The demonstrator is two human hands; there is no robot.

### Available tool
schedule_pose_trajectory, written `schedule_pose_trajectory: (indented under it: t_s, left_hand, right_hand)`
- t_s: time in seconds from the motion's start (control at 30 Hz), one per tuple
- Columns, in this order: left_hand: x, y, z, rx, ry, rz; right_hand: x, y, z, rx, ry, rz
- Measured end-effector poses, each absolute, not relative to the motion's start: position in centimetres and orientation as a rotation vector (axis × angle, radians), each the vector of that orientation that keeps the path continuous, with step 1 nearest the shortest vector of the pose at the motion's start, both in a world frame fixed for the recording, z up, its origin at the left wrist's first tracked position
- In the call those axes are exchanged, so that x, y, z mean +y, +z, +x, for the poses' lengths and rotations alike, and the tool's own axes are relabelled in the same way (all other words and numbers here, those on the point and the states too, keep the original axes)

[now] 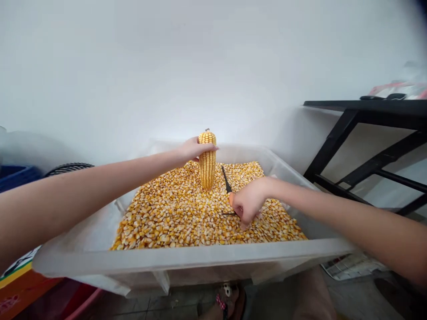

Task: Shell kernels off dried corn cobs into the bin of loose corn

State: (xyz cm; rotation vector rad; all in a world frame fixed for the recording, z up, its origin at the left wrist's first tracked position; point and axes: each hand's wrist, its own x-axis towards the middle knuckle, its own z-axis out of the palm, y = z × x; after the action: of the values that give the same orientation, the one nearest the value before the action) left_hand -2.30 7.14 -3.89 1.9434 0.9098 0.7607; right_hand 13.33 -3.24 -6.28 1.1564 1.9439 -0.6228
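Kernels (187,213) already fill much of our clear tub (187,258). Our left hand (191,149) clenches 1 full cob (207,160) upright on them; our right hand (248,202) grasps a dark tool (227,180). Stripping this cob looks unstarted.

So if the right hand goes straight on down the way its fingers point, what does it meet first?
Most likely the loose corn kernels filling the clear plastic bin; the right hand already looks to touch them.

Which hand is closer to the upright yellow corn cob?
Left. The left hand grips the upright yellow corn cob near its top; the right hand is apart, lower right, on the loose kernels.
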Motion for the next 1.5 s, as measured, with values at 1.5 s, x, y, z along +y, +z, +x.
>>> schedule_pose_trajectory:
  t_s: [1.5]
  left_hand:
    - [6.0, -5.0, -3.8, 0.502, 0.585, 1.728]
  right_hand:
    - [-6.7, -3.1, 13.2, 2.656, 0.238, 1.682]
